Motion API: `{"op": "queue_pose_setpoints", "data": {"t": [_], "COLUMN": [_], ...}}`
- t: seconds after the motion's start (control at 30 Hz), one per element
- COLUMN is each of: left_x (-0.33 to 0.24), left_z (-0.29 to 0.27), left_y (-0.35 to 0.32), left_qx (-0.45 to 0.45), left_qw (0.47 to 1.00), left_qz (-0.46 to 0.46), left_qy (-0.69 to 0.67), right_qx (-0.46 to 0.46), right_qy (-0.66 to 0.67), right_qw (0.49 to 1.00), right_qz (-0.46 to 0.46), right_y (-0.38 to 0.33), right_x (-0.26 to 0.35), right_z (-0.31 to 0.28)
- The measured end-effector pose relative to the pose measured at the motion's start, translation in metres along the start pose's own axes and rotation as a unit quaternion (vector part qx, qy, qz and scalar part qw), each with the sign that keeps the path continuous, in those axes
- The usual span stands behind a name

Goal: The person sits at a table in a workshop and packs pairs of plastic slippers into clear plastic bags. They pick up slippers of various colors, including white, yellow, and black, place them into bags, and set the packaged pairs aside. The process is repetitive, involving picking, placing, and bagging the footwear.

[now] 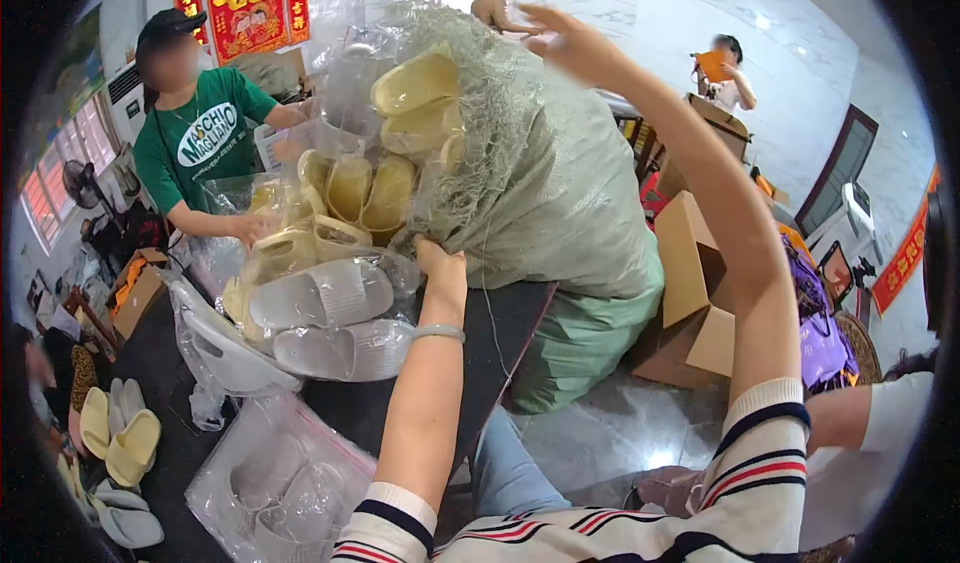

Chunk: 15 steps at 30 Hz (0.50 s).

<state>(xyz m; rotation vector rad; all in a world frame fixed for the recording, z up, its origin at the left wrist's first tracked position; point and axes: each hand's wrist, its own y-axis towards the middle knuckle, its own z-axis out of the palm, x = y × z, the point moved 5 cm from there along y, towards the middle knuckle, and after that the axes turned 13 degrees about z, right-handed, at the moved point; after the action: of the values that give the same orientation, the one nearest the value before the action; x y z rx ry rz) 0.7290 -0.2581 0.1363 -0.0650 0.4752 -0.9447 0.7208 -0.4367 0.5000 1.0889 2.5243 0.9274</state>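
Observation:
A big grey-green woven sack (560, 183) lies tilted on the dark table (500, 328), its frayed mouth turned left. Plastic-bagged slippers spill from it: yellow slippers (385, 198) and, nearer me, pale grey slippers (325, 298). My left hand (440, 261) is closed on the lower edge of the sack's mouth, beside the bagged slippers. Raised above the far top of the sack, my right hand (572, 48) has its fingers stretched out and holds nothing. Across the table, a person in a green shirt (210, 143) has both hands at the bagged slippers.
Loose slippers (130, 448) sit at the table's left end, and a clear bag with slippers (285, 488) lies in front. An open cardboard box (690, 303) stands on the floor right of the sack. Another person sits close at my right; two more are at the back.

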Motion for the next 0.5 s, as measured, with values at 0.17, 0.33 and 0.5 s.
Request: {"op": "queue_pose_setpoints", "data": {"t": [0.17,0.33,0.5], "left_x": [0.025,0.006,-0.067], "left_z": [-0.013,-0.047,-0.006], "left_y": [-0.023,-0.065,-0.248], "left_qx": [0.072,0.015,0.414], "left_qw": [0.994,0.97,0.846], "left_qz": [-0.042,-0.24,-0.25], "left_qy": [-0.069,0.015,0.224], "right_qx": [-0.057,0.0,-0.032], "right_qy": [0.11,0.342,0.267], "right_qw": [0.958,0.865,0.955], "right_qz": [0.258,0.366,0.125], "right_y": [-0.23,-0.354,-0.321], "right_x": [-0.144,-0.089,0.062], "right_z": [0.058,0.175,0.163]}}
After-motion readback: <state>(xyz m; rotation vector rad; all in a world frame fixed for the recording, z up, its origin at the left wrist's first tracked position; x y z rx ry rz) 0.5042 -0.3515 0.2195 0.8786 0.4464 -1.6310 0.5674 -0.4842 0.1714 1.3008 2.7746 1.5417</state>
